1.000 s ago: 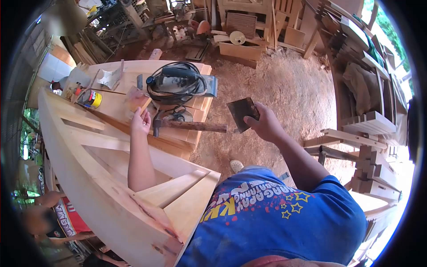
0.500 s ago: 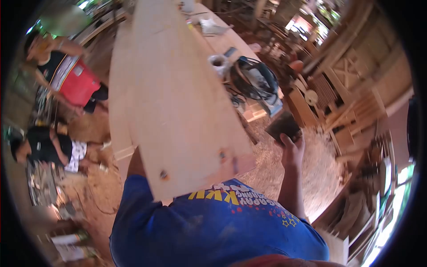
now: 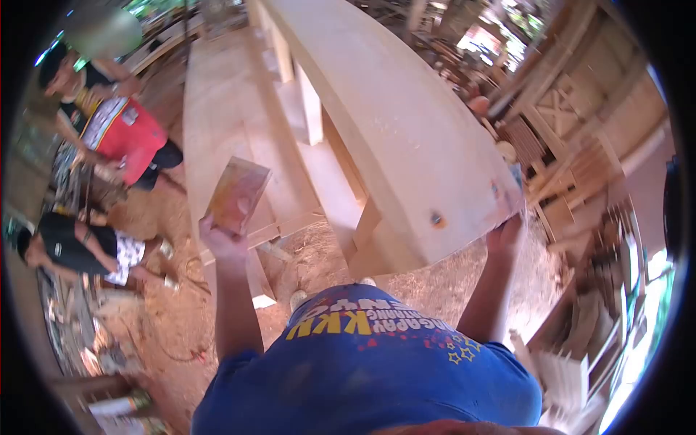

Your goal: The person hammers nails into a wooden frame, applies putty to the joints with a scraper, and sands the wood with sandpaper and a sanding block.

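My left hand (image 3: 226, 238) grips a small rectangular wooden block (image 3: 241, 194) with a reddish, stained face, raised over the near end of a flat wooden surface. At the near right corner of a long, pale wooden panel (image 3: 406, 130) is my right hand (image 3: 506, 233). Its fingers wrap the corner's edge and are partly hidden by the wood. Two dark knots mark the panel's near end. Upright wooden pieces (image 3: 310, 109) stand along its left side, above a second broad board (image 3: 225, 94).
Two people stand on the left, one with a red and black shirt (image 3: 134, 138), one with a dark shirt (image 3: 80, 239). Wood pieces (image 3: 573, 210) are stacked on the right. Shavings and dust cover the ground (image 3: 312, 257).
The panel has swung to the right, baring the board and uprights on the left. My left hand has come into view with a block. My right hand, earlier holding a dark block, is at the panel's corner.
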Tool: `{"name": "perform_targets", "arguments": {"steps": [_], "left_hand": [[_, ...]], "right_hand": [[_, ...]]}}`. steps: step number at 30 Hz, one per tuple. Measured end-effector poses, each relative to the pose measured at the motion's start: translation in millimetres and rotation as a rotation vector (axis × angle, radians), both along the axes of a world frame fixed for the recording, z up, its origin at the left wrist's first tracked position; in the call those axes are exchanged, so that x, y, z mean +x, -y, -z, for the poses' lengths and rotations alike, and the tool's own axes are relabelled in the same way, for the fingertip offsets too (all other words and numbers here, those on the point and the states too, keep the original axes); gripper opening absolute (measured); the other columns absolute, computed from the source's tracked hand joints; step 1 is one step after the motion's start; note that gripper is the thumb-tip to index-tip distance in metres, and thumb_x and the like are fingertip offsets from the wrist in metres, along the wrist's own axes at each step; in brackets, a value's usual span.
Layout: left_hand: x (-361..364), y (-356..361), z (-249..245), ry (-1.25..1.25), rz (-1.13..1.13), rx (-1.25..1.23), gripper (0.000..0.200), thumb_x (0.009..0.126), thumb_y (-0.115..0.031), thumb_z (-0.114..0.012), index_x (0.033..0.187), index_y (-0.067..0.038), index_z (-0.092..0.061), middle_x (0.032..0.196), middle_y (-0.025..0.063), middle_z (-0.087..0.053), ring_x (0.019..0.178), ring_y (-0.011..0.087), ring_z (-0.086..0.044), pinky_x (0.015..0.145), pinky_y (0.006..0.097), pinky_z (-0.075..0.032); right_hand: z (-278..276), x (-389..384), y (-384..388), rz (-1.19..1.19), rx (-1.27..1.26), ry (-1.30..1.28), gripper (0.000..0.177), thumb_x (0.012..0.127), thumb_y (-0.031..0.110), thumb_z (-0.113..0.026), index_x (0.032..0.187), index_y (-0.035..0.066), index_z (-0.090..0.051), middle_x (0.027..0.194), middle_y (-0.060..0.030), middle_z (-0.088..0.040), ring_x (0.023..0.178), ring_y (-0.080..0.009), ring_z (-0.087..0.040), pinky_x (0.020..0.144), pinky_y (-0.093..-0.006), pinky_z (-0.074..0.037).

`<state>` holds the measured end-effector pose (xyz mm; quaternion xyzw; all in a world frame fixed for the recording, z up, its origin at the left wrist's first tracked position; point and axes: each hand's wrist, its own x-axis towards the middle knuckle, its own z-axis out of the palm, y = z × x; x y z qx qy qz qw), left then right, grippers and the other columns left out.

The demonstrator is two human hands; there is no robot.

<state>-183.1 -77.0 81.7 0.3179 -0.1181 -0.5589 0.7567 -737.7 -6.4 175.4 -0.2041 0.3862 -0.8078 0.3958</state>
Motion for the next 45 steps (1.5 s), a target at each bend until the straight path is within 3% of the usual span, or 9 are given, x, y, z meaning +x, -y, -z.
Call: {"name": "perform_targets", "arguments": {"steps": [5, 12, 15, 19, 22, 24, 40, 42, 45], "left_hand": [[40.0, -1.5, -7.8, -0.089, 0.146, 0.029, 0.056, 0.094, -0.041, -0.059, 0.138, -0.006, -0.06, 0.123, 0.009, -0.071, 0.118, 0.0268, -0.067, 0.089, 0.0446, -0.062], [83.3, -0.4, -1.2, -0.152, 0.647, -0.349, 0.059, 0.103, -0.046, -0.053, 0.146, -0.004, -0.054, 0.14, 0.0114, -0.064, 0.131, 0.0298, -0.06, 0.109, 0.0524, -0.051], [59.8, 12.1, -22.0, -0.089, 0.654, -0.054, 0.052, 0.109, -0.045, -0.047, 0.144, -0.007, -0.055, 0.139, 0.0104, -0.065, 0.128, 0.0255, -0.063, 0.107, 0.0486, -0.051], [39.7, 12.8, -63.9, 0.007, 0.625, -0.056, 0.051, 0.109, -0.045, -0.048, 0.143, -0.007, -0.053, 0.136, 0.0114, -0.066, 0.125, 0.0258, -0.064, 0.102, 0.0441, -0.054], [27.7, 10.7, -68.6, 0.106, 0.518, -0.239, 0.052, 0.109, -0.043, -0.047, 0.144, -0.005, -0.049, 0.137, 0.0134, -0.063, 0.125, 0.029, -0.063, 0.104, 0.045, -0.052], [21.4, 0.3, -79.3, 0.171, 0.481, -0.341, 0.053, 0.11, -0.042, -0.046, 0.145, -0.002, -0.047, 0.138, 0.0151, -0.061, 0.126, 0.0309, -0.063, 0.106, 0.0458, -0.051], [-33.7, -77.1, -95.8, 0.428, 0.163, -0.384, 0.049, 0.105, -0.027, -0.052, 0.139, 0.007, -0.051, 0.129, 0.0217, -0.063, 0.117, 0.0318, -0.065, 0.102, 0.0431, -0.052], [-18.7, -69.3, -62.2, 0.968, 0.009, -0.552, 0.046, 0.107, -0.028, -0.048, 0.139, 0.005, -0.05, 0.133, 0.0204, -0.059, 0.118, 0.0332, -0.064, 0.1, 0.0452, -0.055], [-8.1, -51.5, -46.9, 0.895, 0.163, -0.519, 0.05, 0.106, -0.034, -0.047, 0.14, 0.003, -0.05, 0.134, 0.02, -0.058, 0.122, 0.0349, -0.061, 0.102, 0.047, -0.055]], "right_hand": [[-34.8, 44.4, -66.0, 0.219, -0.142, -0.194, 0.037, 0.099, 0.007, -0.067, 0.135, 0.003, -0.058, 0.119, -0.0104, -0.071, 0.11, -0.0248, -0.07, 0.092, -0.041, -0.06], [-120.5, 155.8, -157.7, 0.667, -0.103, -0.57, 0.051, 0.101, 0.015, -0.068, 0.149, 0.009, -0.052, 0.142, -0.0163, -0.057, 0.129, -0.0335, -0.058, 0.097, -0.0563, -0.058], [-135.6, 184.4, -193.8, 0.491, -0.204, -0.612, 0.058, 0.102, 0.023, -0.067, 0.15, -0.001, -0.044, 0.147, -0.0191, -0.052, 0.132, -0.034, -0.056, 0.106, -0.0574, -0.051], [-152.9, 272.6, -167.1, -0.106, -0.098, -1.276, 0.042, 0.105, 0.032, -0.057, 0.126, -0.004, -0.061, 0.126, -0.03, -0.063, 0.113, -0.0396, -0.065, 0.087, -0.0527, -0.062], [-113.0, 353.8, -117.1, -0.422, 0.024, -1.38, 0.035, 0.092, 0.004, -0.06, 0.125, 0.002, -0.07, 0.123, -0.0197, -0.064, 0.111, -0.0331, -0.067, 0.09, -0.0474, -0.059], [-89.5, 380.8, -92.5, -0.386, 0.028, -1.656, 0.06, 0.073, -0.018, -0.063, 0.126, 0.008, -0.072, 0.121, -0.0141, -0.066, 0.111, -0.0344, -0.067, 0.09, -0.0452, -0.058], [-57.3, 358.4, -90.2, -0.532, -0.044, -1.49, 0.053, 0.072, -0.009, -0.065, 0.121, 0.008, -0.075, 0.115, -0.0099, -0.072, 0.102, -0.0351, -0.067, 0.089, -0.0435, -0.056], [-52.1, 366.7, -92.5, -0.53, -0.036, -1.527, 0.052, 0.071, -0.007, -0.066, 0.12, 0.009, -0.076, 0.114, -0.0083, -0.073, 0.099, -0.0346, -0.067, 0.088, -0.0425, -0.057], [-48.6, 380.2, -92.4, -0.533, 0.086, -1.614, 0.049, 0.074, 0.002, -0.067, 0.122, 0.013, -0.076, 0.116, -0.0055, -0.072, 0.104, -0.0307, -0.067, 0.092, -0.0429, -0.056]]}}
